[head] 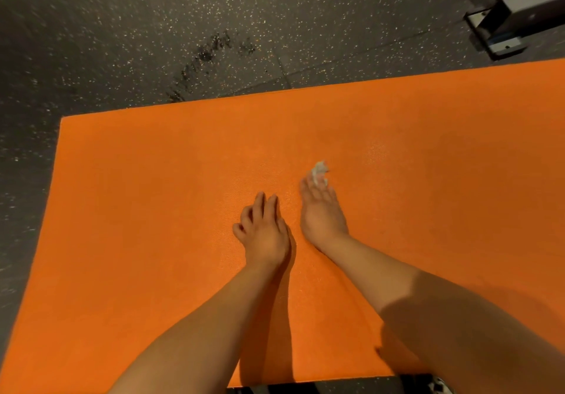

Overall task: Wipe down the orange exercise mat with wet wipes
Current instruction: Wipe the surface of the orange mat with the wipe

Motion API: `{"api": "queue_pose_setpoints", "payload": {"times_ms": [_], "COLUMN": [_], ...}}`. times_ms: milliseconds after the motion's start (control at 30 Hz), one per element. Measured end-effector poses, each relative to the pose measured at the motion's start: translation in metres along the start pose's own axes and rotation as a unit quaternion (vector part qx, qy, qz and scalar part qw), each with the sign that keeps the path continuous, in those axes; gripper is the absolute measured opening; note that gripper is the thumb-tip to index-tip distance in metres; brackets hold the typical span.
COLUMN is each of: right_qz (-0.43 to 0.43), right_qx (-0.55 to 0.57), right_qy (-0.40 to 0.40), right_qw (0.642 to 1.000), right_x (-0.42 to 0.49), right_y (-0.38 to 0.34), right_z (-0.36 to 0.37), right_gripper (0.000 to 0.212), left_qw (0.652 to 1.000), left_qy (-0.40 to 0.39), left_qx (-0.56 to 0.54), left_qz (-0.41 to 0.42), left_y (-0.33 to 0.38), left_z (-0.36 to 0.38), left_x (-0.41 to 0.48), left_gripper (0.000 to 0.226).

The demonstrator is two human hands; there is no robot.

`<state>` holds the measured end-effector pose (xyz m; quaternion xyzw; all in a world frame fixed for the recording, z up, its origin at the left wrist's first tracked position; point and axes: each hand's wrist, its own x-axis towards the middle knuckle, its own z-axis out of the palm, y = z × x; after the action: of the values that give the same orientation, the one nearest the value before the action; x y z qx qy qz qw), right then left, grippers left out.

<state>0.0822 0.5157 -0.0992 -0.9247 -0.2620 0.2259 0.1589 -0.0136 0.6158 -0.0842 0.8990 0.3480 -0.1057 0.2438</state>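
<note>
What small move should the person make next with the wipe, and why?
Probably sweep the right hand, which holds the wet wipe, rightward across the orange mat: the left hand rests beside it, and much mat lies to the right.

Forearms extended; left hand [263, 231] palm-down, fingers loose; right hand [321, 210] pinches wipe [319, 168].

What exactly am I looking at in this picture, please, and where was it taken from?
No machine here: a person works with bare hands. The one picture comes from a camera worn on the head, looking down. A flat orange exercise mat lies on a dark speckled floor. The left hand rests on the mat, fingers loosely bent, holding nothing. The right hand, further out, holds a small crumpled white wet wipe at its fingertips. At the top right stands white and grey equipment.
</note>
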Motion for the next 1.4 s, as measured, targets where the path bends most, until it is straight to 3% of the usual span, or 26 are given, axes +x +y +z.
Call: {"api": "queue_pose_setpoints", "payload": {"times_ms": [100,167,267,400,533,633,767,900,1033,1167,1400], "right_qz": [-0.114,-0.121,-0.03,0.104,0.005,-0.075,-0.014,0.079,0.017,-0.054,0.145], "right_qx": [-0.022,-0.057,-0.083,-0.031,0.018,-0.004,-0.057,-0.021,0.035,-0.023,0.012], "right_qy": [-0.047,-0.04,0.001,0.04,0.008,-0.035,-0.005,0.005,-0.023,-0.061,0.035], "right_qw": [0.992,0.99,0.996,0.993,1.0,0.997,0.998,0.997,0.999,0.996,0.989], "right_x": [0.003,0.006,0.006,0.012,0.01,0.01,0.013,0.012,0.008,0.007,0.016], "right_y": [-0.009,0.002,0.025,0.034,0.003,0.0,0.028,0.031,0.004,0.007,0.044], "right_z": [0.005,0.002,-0.009,-0.021,-0.005,0.002,-0.013,-0.022,-0.009,-0.007,-0.029], "right_gripper": [0.062,0.066,0.077,0.073,0.072,0.066,0.059,0.06,0.065,0.062,0.063], "left_qw": [1.0,1.0,0.999,0.998,0.998,0.998,0.998,0.997,0.997,0.996,0.996], "left_qy": [0.012,-0.009,-0.04,-0.041,-0.045,-0.046,-0.047,-0.055,-0.065,-0.072,-0.08], "left_qx": [-0.011,-0.009,0.001,0.012,0.009,0.004,0.003,0.006,0.007,0.004,0.009], "left_qz": [0.013,0.026,0.035,0.038,0.041,0.046,0.048,0.044,0.037,0.045,0.042], "left_y": [0.005,0.008,0.01,0.008,0.006,0.003,0.002,0.004,0.007,0.003,0.007], "left_z": [-0.002,-0.001,0.003,0.006,0.007,0.006,0.006,0.006,0.006,0.005,0.004], "left_x": [0.012,0.021,0.025,0.024,0.025,0.024,0.025,0.025,0.024,0.025,0.027], "left_gripper": [0.05,0.054,0.058,0.059,0.058,0.058,0.058,0.058,0.057,0.057,0.059]}}
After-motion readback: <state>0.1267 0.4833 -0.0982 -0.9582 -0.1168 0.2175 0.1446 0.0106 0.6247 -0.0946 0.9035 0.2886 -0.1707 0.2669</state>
